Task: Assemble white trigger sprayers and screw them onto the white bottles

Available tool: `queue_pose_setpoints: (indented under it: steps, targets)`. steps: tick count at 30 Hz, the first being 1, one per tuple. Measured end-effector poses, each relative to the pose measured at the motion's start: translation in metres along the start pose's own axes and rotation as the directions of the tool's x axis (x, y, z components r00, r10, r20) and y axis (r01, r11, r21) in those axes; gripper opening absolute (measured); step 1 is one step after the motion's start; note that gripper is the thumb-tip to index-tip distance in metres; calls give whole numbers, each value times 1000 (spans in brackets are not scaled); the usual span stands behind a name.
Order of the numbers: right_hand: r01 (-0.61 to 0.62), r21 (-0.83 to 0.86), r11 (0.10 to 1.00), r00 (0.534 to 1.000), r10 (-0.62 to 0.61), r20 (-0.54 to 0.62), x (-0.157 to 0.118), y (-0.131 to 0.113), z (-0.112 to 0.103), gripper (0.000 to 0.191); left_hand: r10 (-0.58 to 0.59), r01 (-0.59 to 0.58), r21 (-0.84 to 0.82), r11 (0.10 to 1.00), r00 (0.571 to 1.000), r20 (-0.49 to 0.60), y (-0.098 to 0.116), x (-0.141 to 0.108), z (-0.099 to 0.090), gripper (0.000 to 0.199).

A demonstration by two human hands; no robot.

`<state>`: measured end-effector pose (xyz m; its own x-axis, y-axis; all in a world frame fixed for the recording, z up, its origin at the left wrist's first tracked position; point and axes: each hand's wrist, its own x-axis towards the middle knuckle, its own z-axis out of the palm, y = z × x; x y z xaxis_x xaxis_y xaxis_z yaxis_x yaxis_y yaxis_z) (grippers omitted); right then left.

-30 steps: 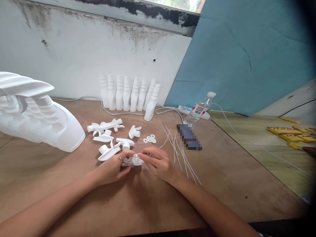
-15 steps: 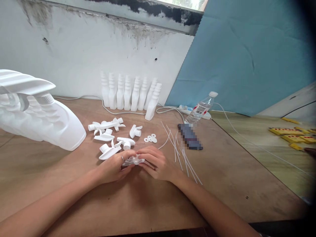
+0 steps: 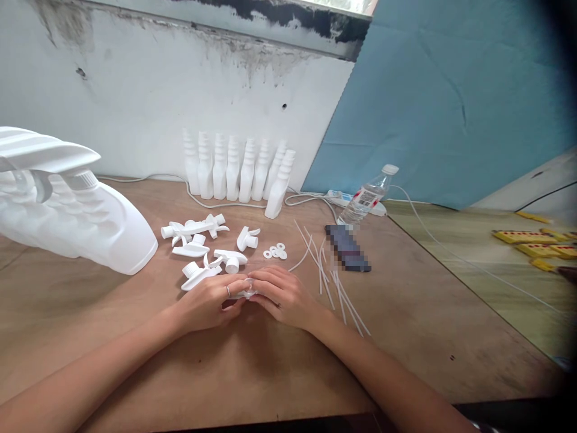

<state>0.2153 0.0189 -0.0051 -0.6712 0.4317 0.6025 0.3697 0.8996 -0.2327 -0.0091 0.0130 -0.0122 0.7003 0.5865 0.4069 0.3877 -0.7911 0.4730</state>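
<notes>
Between my two hands is a white spray trigger head (image 3: 249, 290), mostly covered by the fingers. My left hand (image 3: 210, 305), with a ring on one finger, is closed around its left side. From the right, my right hand (image 3: 286, 297) pinches the same piece, its fingertips close to the left thumb and fingers. Just beyond the hands lie several loose white trigger heads (image 3: 201, 276), tipped in different directions. A small group of white washers (image 3: 274, 251) rests to the right of them. Several thin white dip tubes (image 3: 324, 276) are scattered to the right of my right hand.
White bottles (image 3: 247, 171) stand in a row by the wall. Bottles with trigger heads fitted (image 3: 121, 234) line the left side. A clear water bottle (image 3: 367, 195), a dark pixelated phone-like object (image 3: 347, 248), a power strip (image 3: 378, 210) and cables occupy the back right of the table (image 3: 415, 337).
Both hands have drawn closer together around the trigger head, and their fingers now cover more of it. The things on the table have stayed in place.
</notes>
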Motion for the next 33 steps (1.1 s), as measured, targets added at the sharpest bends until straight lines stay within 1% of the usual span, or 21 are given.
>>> queue_pose_setpoints:
  steps: [4,9,15,17,19,20,21,22,23,24,26,27,28,29,30,33]
  targets:
    - [-6,-18,1000,1000,7,27,0,-1,1,18,-1,1,1,1000,1000,-13,-1,0,2,33]
    - [-7,23,1000,1000,6,6,-1,1,2,18,6,-6,-9,1000,1000,-9,0,2,2,32]
    - [-44,86,995,999,45,-9,-1,2,1,17,-1,1,3,1000,1000,-31,-1,1,5,32]
    - [-61,100,993,997,66,-42,-1,6,-5,17,-7,8,27,1000,999,-43,-2,-1,6,31]
    - [-152,51,987,981,157,-114,-2,14,-15,17,-23,27,63,998,997,-68,-2,-3,7,30]
    - [-233,-11,972,961,229,-152,-3,19,-21,16,-40,46,80,996,996,-80,-2,-3,7,31]
    - [-337,-98,936,931,317,-179,-5,26,-27,17,-62,70,92,993,994,-88,-2,-4,6,32]
    - [-445,-206,872,892,412,-185,-7,33,-32,19,-85,93,96,991,992,-91,-2,-4,6,33]
    - [-543,-322,776,839,515,-175,-8,40,-38,24,-108,117,94,989,990,-90,-1,-4,5,35]
    - [-619,-424,661,768,621,-155,-10,46,-42,30,-132,139,86,987,987,-87,-1,-4,4,36]
    - [-705,-550,448,598,793,-119,-14,56,-47,40,-165,170,64,983,983,-78,1,-4,3,38]
    - [-727,-573,377,522,847,-105,-15,59,-47,42,-174,178,56,982,982,-75,1,-4,2,39]
    - [-743,-581,333,466,880,-93,-16,60,-47,44,-179,183,53,982,981,-70,1,-3,2,39]
    - [-751,-582,312,433,898,-78,-16,61,-47,43,-181,184,51,982,981,-67,2,-3,1,38]
    - [-753,-582,305,414,908,-60,-16,61,-46,42,-181,185,53,981,981,-64,2,-3,1,38]
    - [-743,-598,302,385,923,-12,-16,61,-47,32,-180,183,61,981,982,-52,2,-4,2,38]
